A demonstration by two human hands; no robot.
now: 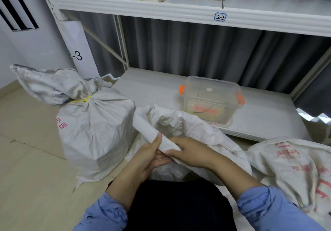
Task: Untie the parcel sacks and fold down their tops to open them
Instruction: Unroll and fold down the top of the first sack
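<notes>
Floor ahead: open white woven sack (180,123) | rolled rim (146,125) ran away leftward | grip: left hand (143,159), right hand (190,151) both clasped rim's near end | yellow-tied white sack (95,128) left, nearer left hand

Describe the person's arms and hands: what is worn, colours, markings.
The left grip and right grip are bare hands: no gloves, and no ring or watch shows. Each arm wears a light blue long sleeve, the left sleeve and the right sleeve. Both are plain cloth without markings, bunched in wrinkles on the forearm, leaving the wrists uncovered.
</notes>
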